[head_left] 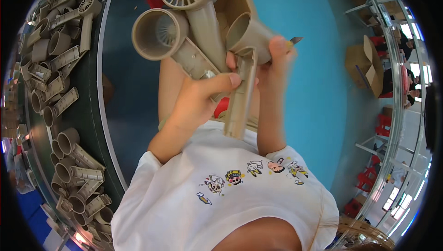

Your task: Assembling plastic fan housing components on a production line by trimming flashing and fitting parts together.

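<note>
1. At your left you have a dark green bench (91,126) with a pale metal edge (102,89);
2. on it you see beige plastic housings (68,141) lying crowded and overlapping, many showing round open ends;
3. toward the far end, one shows you a round spoked grille (86,4);
4. at your right, an open cardboard box (356,67) stands on the floor (316,108).
</note>
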Action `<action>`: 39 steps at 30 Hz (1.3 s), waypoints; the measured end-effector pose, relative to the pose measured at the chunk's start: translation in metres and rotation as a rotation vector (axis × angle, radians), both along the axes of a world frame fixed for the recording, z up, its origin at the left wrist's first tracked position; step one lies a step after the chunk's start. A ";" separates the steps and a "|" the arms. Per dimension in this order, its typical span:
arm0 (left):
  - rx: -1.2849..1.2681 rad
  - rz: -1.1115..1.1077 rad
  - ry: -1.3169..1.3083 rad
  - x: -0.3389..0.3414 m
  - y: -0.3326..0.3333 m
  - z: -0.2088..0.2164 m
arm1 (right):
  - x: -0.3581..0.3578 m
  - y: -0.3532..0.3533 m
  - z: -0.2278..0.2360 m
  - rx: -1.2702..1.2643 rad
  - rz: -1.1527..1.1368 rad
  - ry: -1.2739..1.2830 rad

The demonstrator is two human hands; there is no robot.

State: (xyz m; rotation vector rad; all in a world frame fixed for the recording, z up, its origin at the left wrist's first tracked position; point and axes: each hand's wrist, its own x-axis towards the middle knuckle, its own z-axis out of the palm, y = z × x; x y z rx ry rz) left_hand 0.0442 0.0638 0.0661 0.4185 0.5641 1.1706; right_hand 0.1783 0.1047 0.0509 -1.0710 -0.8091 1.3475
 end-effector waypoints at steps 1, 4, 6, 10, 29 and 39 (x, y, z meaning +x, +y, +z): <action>-0.012 -0.001 0.014 -0.005 0.000 -0.002 | 0.000 0.002 0.003 0.141 -0.031 -0.125; -0.168 -0.218 -0.404 -0.017 -0.001 -0.028 | 0.007 0.002 0.003 0.243 -0.034 -0.227; -0.122 -0.234 -0.578 -0.016 0.001 -0.056 | 0.004 0.001 0.003 0.206 -0.004 -0.201; -0.033 -0.276 -0.890 -0.004 -0.003 -0.058 | -0.009 -0.002 0.006 0.316 -0.008 -0.116; 0.065 0.670 0.377 -0.031 0.000 -0.024 | -0.041 -0.011 -0.021 0.049 0.148 0.085; 0.115 0.987 0.826 -0.091 -0.019 -0.056 | -0.100 -0.038 -0.004 0.302 0.438 -0.540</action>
